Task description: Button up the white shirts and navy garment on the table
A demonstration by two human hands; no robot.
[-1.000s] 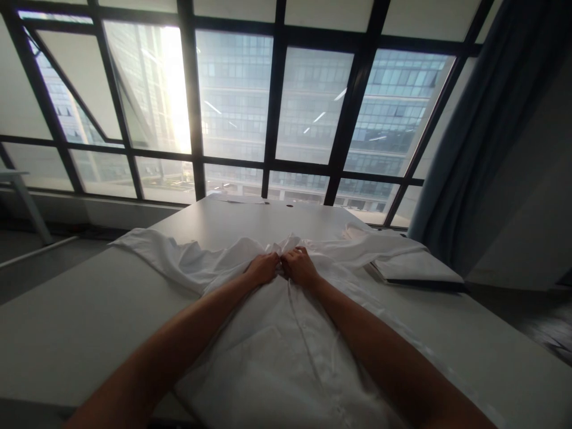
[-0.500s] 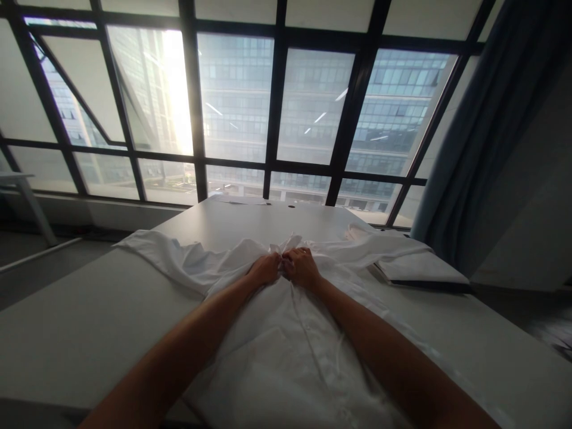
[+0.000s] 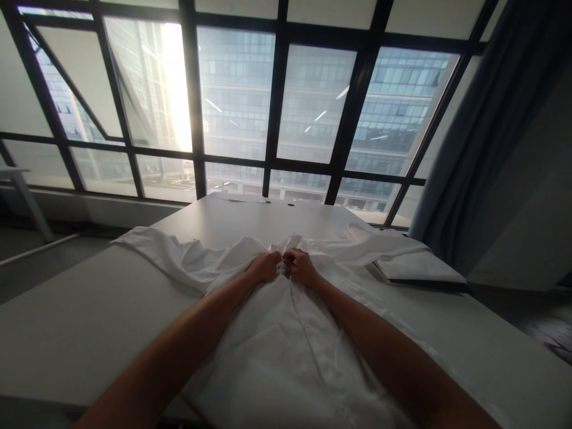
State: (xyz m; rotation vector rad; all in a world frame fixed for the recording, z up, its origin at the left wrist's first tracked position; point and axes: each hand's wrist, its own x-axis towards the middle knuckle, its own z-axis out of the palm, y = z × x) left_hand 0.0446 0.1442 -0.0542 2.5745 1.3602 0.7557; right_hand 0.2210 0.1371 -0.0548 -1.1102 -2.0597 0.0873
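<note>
White shirt [image 3: 272, 351], creased, sleeves [image 3: 187, 260] spread wide, hands [image 3: 265, 266] [image 3: 302, 268] close together, pinching its fabric

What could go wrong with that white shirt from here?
The left hand and right hand are close together on gathered cloth, so the white shirt might get creased there. The sleeve on the right seems to overlap the flat, dark-edged item, and might nudge it if pulled. The shirt's lower part seems to reach the table's near edge, so it could slip off.
</note>
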